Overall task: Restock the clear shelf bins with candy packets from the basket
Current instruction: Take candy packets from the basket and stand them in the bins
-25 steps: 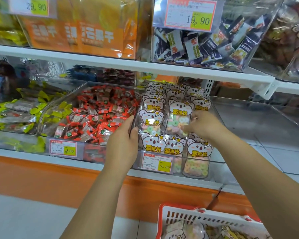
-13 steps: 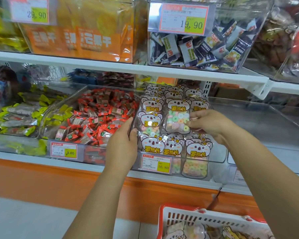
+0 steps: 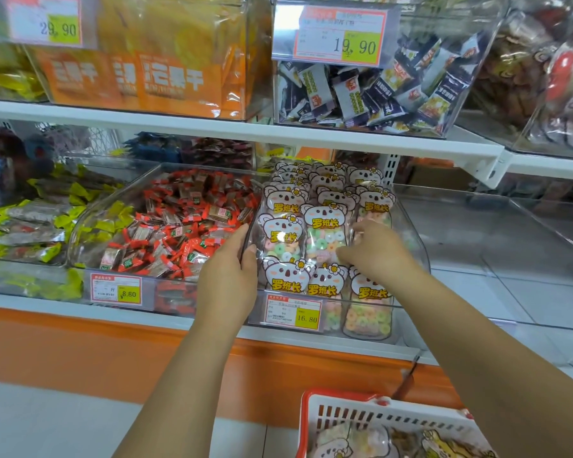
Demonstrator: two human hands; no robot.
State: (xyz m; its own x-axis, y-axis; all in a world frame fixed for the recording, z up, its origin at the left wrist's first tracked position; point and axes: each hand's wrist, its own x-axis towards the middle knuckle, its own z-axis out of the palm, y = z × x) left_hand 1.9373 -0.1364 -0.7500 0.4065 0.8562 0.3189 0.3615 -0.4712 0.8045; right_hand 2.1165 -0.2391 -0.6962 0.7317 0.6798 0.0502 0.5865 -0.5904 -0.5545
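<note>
Koala-printed candy packets [image 3: 325, 226] with pastel ring sweets fill a clear shelf bin [image 3: 414, 226] in overlapping rows. My left hand [image 3: 229, 276] holds the bin's left wall, thumb at the edge of the left packet column. With curled fingers, my right hand [image 3: 374, 256] grips a packet between the middle and right columns. At the bottom right stands a white basket [image 3: 394, 421] with a red rim. More koala packets [image 3: 341, 444] lie inside it.
A bin of red-wrapped sweets [image 3: 179, 226] sits left of my left hand, with green-wrapped ones [image 3: 30, 226] further left. An empty clear bin [image 3: 497, 233] stands to the right. The upper shelf [image 3: 311, 137] carries more full bins overhead. An orange base panel [image 3: 80, 352] runs below.
My right hand has shifted left and down from the right packet column's edge onto the middle of the row. My left hand has stayed at the bin's left side.
</note>
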